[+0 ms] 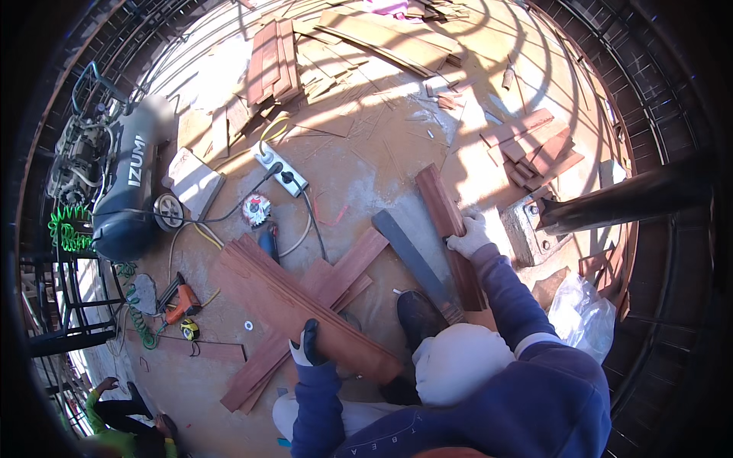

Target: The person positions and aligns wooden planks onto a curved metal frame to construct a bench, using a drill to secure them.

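My left hand (309, 345), in a dark and pale glove, is closed on the near edge of a reddish wooden board (286, 298). That board lies on a small stack and slants across other crossed boards (263, 366). On the right, my right hand (469, 235), in a whitish glove, grips a narrower dark red plank (437, 200) by its right edge. Between the two lies a long grey plank (412, 256) with its near end beside my dark shoe (416, 317). The undersides of both held boards are hidden.
Ahead lie a circular-bladed power tool (256, 210) and a power strip (281, 172) with cords. An air compressor (126, 183), an orange nail gun (182, 303) and a tape measure (190, 329) are left. A co-worker (126, 420) sits lower left. A steel post (634, 200) juts in right.
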Motion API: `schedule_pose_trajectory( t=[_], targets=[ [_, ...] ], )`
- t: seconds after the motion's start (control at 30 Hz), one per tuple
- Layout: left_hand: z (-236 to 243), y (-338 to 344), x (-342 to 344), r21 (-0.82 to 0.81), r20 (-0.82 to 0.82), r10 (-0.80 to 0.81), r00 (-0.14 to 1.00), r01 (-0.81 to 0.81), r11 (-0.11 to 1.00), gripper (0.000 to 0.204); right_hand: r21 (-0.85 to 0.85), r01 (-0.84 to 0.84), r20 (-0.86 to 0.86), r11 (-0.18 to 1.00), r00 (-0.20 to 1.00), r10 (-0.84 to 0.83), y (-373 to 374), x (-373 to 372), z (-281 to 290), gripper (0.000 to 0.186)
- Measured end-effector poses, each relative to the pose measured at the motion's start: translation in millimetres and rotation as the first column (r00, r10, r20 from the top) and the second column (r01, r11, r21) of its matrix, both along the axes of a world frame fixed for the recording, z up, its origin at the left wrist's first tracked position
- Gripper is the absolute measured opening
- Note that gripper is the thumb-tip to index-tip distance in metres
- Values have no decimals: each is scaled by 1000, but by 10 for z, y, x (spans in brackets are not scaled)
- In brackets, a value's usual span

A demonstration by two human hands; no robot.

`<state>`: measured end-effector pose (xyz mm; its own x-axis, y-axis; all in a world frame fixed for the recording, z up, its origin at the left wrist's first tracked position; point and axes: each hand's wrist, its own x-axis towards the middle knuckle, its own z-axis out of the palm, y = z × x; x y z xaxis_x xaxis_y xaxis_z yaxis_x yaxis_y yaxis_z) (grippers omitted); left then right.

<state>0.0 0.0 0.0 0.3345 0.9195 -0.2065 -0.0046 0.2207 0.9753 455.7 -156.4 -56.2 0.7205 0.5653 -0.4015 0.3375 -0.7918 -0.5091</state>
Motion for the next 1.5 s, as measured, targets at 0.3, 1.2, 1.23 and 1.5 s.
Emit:
schedule_pose_trajectory(
  t=[0.3,1.2,1.23,1.5],
  targets=[
    [281,-113,207,-284,156,245,957,-194,939,23,-75,-61,369,995,926,84,263,-593,306,70],
    [4692,-76,-406,-147,623,499,603,-536,831,53,-127,-713,-31,689,697,716,1914,-1637,3814,81],
    [4823,-129,-477,-185,600,554,577,-574,797,50,-126,-741,-29,659,667,745,2029,-1715,4093,80],
    [5925,-839,-1300,-316,406,907,114,-914,256,30,-99,-892,53,441,438,897,2743,-2382,6062,77]
  ],
)
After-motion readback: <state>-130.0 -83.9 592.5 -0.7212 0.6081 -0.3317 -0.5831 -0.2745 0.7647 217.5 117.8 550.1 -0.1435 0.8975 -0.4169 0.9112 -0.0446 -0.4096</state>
